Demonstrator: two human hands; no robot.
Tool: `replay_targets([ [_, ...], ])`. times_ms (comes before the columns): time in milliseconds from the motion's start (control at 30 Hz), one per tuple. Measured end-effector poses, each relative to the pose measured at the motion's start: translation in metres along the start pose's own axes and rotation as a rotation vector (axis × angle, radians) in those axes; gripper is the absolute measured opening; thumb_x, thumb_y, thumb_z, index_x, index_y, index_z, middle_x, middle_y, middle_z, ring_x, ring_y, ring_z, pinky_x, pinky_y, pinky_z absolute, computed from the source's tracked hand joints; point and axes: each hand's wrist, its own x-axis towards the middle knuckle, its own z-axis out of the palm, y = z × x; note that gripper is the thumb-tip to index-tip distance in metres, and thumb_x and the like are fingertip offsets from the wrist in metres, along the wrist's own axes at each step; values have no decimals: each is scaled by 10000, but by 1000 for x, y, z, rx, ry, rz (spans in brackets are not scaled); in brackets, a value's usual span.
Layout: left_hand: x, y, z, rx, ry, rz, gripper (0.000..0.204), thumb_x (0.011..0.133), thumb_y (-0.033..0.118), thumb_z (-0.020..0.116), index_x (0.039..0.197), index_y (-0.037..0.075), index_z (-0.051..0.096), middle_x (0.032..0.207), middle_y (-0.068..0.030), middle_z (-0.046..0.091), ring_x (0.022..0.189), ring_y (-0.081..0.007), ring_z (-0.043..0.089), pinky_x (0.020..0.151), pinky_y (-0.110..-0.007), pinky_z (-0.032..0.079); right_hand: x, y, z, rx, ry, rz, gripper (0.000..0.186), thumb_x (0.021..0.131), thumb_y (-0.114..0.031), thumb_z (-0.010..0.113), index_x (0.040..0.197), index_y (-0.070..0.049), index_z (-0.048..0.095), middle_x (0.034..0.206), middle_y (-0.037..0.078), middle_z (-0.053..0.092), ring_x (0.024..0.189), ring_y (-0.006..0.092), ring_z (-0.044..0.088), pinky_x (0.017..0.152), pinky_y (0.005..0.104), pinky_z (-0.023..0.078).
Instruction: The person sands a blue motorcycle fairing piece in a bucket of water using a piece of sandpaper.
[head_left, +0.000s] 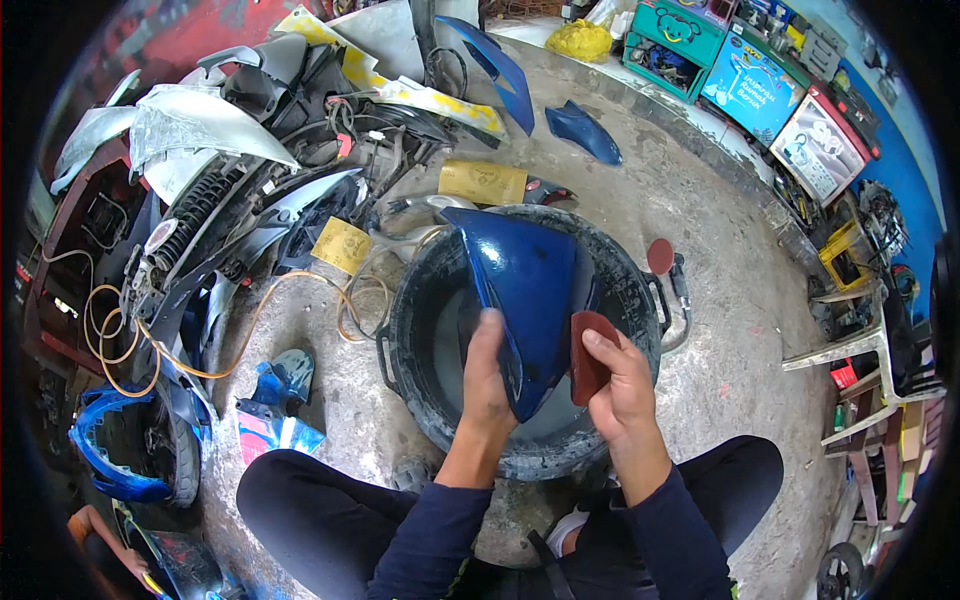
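Now over the black tub (420,300) — left hand (487,385) clamped on blue panel (530,290), long axis running away and up-left from its tip; right hand (622,385) just beside, pinching red sanding pad (588,355) against panel's right edge

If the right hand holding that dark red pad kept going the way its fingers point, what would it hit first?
The right hand points up and left, pressing a dark red sanding pad toward the glossy blue plastic panel gripped by the left hand. It would likely meet that panel first; whether the pad touches it already is unclear.
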Motion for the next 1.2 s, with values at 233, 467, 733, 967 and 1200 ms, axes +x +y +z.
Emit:
replay_targets([
  [233,0,-9,-17,371,-188,-30,423,976,70,642,1375,-1,522,1324,-111,618,1210,-200,599,1052,-369,476,46,-26,-6,68,10,-160,299,939,-56,676,1221,38,640,1151,125,707,1040,211,687,952,337,535],
  [467,-3,-21,-9,588,-181,42,744,786,-82,741,1444,19,410,1350,-103,555,1260,-211,553,1074,-376,466,73,-32,-6,100,-14,-112,300,918,-37,691,1212,15,659,1141,105,715,1010,200,698,921,326,547],
  [733,-4,-25,-1,576,-75,160,817,742,-141,715,1453,18,346,1375,-116,504,1280,-245,531,1089,-413,466,74,-29,11,81,-18,-107,293,915,-32,694,1202,20,661,1135,102,718,1006,185,698,918,313,546],
  [967,0,-20,-13,739,-102,185,490,860,-37,645,1329,-11,505,1207,-104,631,1151,-208,617,989,-379,526,74,-32,12,61,-18,-145,279,919,-43,695,1190,16,666,1118,95,723,994,177,699,910,303,545],
  [1200,1,-15,-20,236,9,-91,368,932,-4,583,1296,-46,545,1225,-170,654,1095,-277,682,887,-436,616,77,-31,8,-27,-44,-134,282,923,-63,706,1192,12,670,1127,99,723,996,171,697,916,298,540],
])
